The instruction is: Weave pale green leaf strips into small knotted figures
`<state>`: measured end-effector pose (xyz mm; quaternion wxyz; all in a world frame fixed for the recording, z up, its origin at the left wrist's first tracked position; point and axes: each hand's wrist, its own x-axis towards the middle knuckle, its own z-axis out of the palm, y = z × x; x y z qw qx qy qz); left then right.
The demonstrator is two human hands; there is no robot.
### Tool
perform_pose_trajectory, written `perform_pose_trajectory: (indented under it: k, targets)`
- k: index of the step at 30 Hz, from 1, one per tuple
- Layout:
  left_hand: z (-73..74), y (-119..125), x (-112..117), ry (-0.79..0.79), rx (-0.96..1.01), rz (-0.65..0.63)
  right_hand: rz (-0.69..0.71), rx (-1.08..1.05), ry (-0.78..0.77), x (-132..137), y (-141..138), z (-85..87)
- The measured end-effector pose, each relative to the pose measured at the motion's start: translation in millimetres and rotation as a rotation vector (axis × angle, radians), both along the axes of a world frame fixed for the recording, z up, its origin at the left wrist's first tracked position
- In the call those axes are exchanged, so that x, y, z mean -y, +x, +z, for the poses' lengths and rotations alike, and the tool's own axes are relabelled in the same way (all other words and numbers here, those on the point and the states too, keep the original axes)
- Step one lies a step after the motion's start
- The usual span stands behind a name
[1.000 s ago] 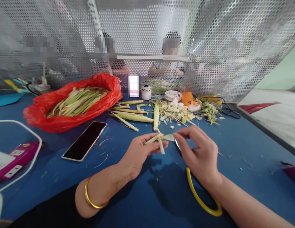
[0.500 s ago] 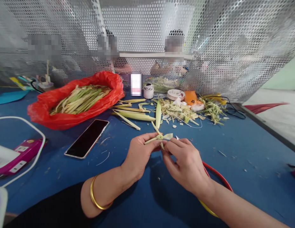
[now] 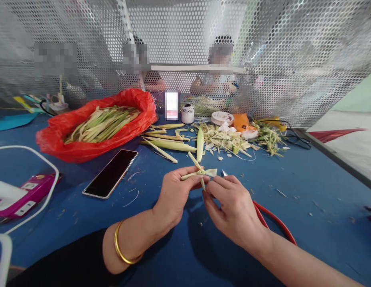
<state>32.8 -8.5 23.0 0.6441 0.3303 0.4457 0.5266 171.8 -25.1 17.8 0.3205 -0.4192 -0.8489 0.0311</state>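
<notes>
Above the blue table, my left hand [image 3: 177, 191] pinches a small knot of pale green corn husk strips [image 3: 200, 172] between thumb and fingers. Its ends stick out in several directions like a cross. My right hand [image 3: 231, 201] is closed, with thumb and forefinger on the strip end that points down towards me. Scissors with red handles [image 3: 277, 218] show past my right hand, their tip just beyond the knuckles; whether they lie on the table or rest in that hand I cannot tell. A whole husk leaf [image 3: 200, 144] lies just beyond the knot.
A red plastic bag [image 3: 83, 153] of husks stands at the back left, near a phone [image 3: 110, 174] and a purple power strip [image 3: 26, 195]. Husk scraps [image 3: 224, 139], a white jar [image 3: 187, 114] and a roll of tape [image 3: 222, 118] sit before a perforated screen [image 3: 185, 36], people behind it.
My right hand has drawn slightly down along the lower strip end, and more of that end shows. The strip end pointing away has swung left. My left hand keeps its pinch.
</notes>
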Motion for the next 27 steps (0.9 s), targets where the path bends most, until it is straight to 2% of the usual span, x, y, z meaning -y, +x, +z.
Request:
perform_pose_trajectory:
  k: [5,7,9,10,12,14,16,20,27]
  targets:
    - [1.3,-3.6,-5.2,-0.013,-0.025,-0.021,0.017,0.007,-0.021,1.1,1.8,0.4]
    - [4.3,-8.1,-9.7,-0.041,-0.058,-0.087,-0.009,-0.055,-0.027,-1.8,7.7,5.3]
    - [7.3,-12.8,-13.0,-0.073,-0.103,-0.210,-0.113,-0.212,-0.065,-8.1,15.2,10.8]
    - [8.3,-14.7,-13.7,-0.090,-0.117,-0.288,-0.181,-0.316,-0.128,-12.3,18.6,12.9]
    - [8.8,-16.3,-12.8,-0.114,-0.141,-0.420,-0.216,-0.499,-0.402,-20.9,23.0,14.3]
    - [7.6,-15.3,-9.9,-0.133,-0.173,-0.475,-0.109,-0.663,-0.719,-27.6,23.5,12.2]
    - [5.8,-12.5,-6.7,-0.135,-0.217,-0.467,-0.011,-0.799,-0.892,-30.7,21.4,8.3]
    - [5.1,-7.5,-3.8,-0.130,-0.289,-0.434,-0.081,-0.934,-0.862,-28.9,16.4,1.2]
    - [6.1,-5.6,-3.3,-0.083,-0.408,-0.451,-0.168,-1.027,-0.812,-23.5,8.9,-7.4]
